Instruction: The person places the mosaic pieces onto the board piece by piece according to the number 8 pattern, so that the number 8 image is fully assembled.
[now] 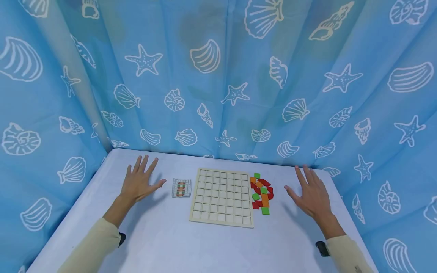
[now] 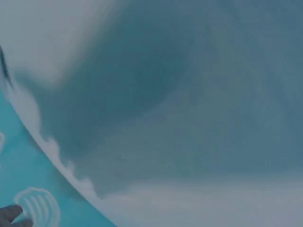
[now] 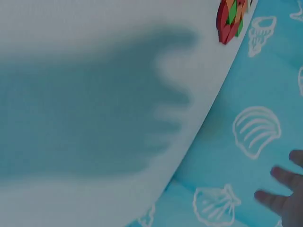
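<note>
My left hand (image 1: 138, 184) hovers over the table's left side, fingers spread, holding nothing. Nearest to it lies a small card (image 1: 181, 188) with a grid and a coloured pattern printed on it. In the middle sits a pale wooden board (image 1: 222, 197) with rows of square recesses. Against its right edge is a loose pile of flat red, orange and green pieces (image 1: 264, 201), some square, some curved. To the right of that pile my right hand (image 1: 312, 195) is held up over the table, fingers spread. Only fingertips of each hand show in the wrist views.
A white cloth covers the table (image 1: 218, 250). Blue curtains (image 1: 218, 83) with white shell and starfish prints hang along the back and both sides, close to the table edges. Dark bands (image 1: 322, 248) sit at both wrists.
</note>
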Demonstrator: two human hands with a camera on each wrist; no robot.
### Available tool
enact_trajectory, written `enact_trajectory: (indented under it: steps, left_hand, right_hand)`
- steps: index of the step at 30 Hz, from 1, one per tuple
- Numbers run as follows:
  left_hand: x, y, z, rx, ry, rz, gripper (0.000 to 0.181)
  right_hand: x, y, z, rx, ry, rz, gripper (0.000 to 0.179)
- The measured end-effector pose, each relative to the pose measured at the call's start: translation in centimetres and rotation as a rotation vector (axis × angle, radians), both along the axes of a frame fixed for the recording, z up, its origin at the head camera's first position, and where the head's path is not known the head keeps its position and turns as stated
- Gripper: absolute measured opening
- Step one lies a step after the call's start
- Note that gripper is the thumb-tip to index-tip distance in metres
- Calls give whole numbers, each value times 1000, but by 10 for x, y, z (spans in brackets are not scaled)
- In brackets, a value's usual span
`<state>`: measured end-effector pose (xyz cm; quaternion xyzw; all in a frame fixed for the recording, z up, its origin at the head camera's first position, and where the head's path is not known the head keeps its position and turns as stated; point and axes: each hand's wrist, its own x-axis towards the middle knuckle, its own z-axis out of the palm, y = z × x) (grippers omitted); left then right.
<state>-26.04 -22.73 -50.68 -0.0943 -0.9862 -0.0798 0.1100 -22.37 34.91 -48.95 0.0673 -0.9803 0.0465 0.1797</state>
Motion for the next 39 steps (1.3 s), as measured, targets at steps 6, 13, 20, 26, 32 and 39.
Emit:
enact_trajectory:
  steps: [6, 13, 20, 26, 32, 39]
  left_hand:
    - [9, 42, 7, 169, -11, -46, 34]
    - [28, 93, -6, 313, -227, -125, 13]
    - [45, 112, -21, 466, -379, -192, 20]
    - [55, 117, -25, 521, -352, -201, 24]
    - [62, 120, -27, 569, -367, -181, 24]
    - [63, 122, -26, 573, -402, -131, 26]
  right_hand:
    - [4, -32, -7, -176, -44, 86, 54]
    - [8, -64, -28, -216, -263, 192, 46]
    - [7, -73, -39, -218, -331, 205, 51]
    - [5, -73, -41, -231, -334, 210, 51]
    - [4, -71, -43, -253, -340, 203, 49]
    - [6, -71, -43, -297, -351, 215, 50]
